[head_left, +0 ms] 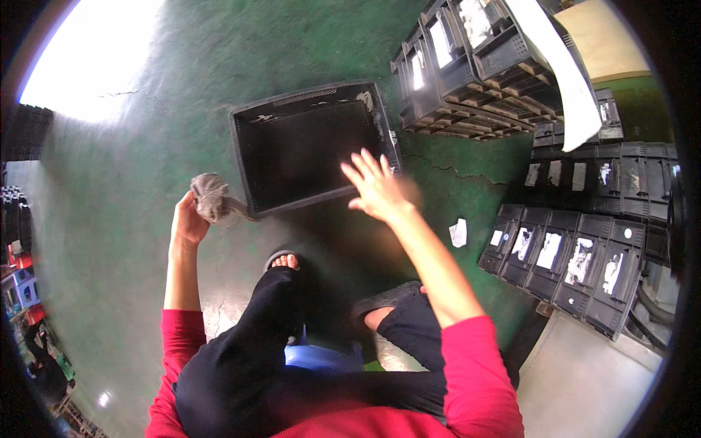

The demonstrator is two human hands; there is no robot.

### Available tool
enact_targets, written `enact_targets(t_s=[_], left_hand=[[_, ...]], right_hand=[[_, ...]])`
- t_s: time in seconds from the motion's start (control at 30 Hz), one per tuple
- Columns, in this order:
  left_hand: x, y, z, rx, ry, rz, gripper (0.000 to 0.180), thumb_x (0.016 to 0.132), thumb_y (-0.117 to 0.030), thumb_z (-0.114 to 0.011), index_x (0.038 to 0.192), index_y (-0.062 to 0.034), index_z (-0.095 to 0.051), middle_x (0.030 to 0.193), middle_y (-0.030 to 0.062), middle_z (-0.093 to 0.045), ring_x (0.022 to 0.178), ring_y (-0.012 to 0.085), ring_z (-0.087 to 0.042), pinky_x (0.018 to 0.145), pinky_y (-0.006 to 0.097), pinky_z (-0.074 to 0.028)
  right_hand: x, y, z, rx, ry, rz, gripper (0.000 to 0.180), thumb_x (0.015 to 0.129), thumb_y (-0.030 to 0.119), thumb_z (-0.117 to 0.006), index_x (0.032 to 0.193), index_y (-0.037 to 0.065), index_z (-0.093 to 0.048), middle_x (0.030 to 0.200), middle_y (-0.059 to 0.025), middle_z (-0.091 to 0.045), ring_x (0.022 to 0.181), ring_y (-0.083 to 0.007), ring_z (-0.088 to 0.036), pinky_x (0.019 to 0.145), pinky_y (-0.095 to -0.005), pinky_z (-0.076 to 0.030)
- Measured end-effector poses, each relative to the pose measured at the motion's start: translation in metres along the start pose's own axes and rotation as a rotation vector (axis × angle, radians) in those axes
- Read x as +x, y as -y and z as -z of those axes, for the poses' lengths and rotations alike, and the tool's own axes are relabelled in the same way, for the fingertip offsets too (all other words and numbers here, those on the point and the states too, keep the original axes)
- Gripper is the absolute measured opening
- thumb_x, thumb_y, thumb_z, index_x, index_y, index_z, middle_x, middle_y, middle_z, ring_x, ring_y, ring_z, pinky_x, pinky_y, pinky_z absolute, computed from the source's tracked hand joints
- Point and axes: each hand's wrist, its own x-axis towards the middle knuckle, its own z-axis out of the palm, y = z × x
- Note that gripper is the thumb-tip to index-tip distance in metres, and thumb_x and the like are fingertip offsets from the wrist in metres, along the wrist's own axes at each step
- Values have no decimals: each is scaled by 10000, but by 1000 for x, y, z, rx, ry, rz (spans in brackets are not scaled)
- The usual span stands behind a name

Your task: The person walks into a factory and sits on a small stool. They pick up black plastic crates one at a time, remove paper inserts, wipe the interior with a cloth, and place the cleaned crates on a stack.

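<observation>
Holds a bunched grey cloth (211, 198) in the left grip (190, 223), near the left side of the black crate (299, 157) on the green floor (139, 212); spreads the right grip (383, 193) wide over the crate's near right corner.

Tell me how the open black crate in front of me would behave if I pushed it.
The crate is probably stiff, since its walls stand straight. Wide and low, it seems unlikely to tip. It may slide fairly easily across the glossy green floor, as no load shows inside.
</observation>
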Motion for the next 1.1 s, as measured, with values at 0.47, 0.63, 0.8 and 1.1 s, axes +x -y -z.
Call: enact_targets(t_s=[0.47, 0.63, 0.8, 1.1], left_hand=[[2, -18, 23, 344, -182, -229, 340, 971, -247, -437, 1267, -89, -496, 1163, 65, -589, 1022, 190, -578, 850, 341, -503], [-1, -24, -11, 1235, -365, -854, 288, 975, -261, -464, 1074, -82, -667, 1132, 41, -586, 1076, 147, -529, 945, 307, -403], [-15, -64, -48, 1294, -327, -760, 291, 971, -233, -472, 1100, -40, -646, 1112, 79, -603, 1082, 157, -536, 931, 292, -418], [-15, -128, -95, 1637, -440, -927, 238, 928, -279, -490, 985, -122, -659, 915, 137, -652, 840, 290, -632, 760, 350, -475]], right_hand=[[-60, -24, 16, 1315, 83, -1412, 462, 949, 434, -436, 1151, 64, -626, 1092, -187, -640, 956, -258, -604, 860, -365, -432], [-130, -8, -79, 1788, -163, -1402, 454, 940, 389, -432, 1150, 30, -613, 1086, -169, -641, 929, -256, -617, 833, -376, -458], [-149, -8, -91, 1808, -220, -1326, 446, 930, 344, -428, 1149, -4, -600, 1081, -151, -642, 902, -254, -629, 806, -386, -485], [-116, -3, 98, 1310, -228, -903, 793, 803, 536, -622, 1239, -107, -466, 1295, -241, -487, 1224, -293, -444, 1017, -392, -335]])
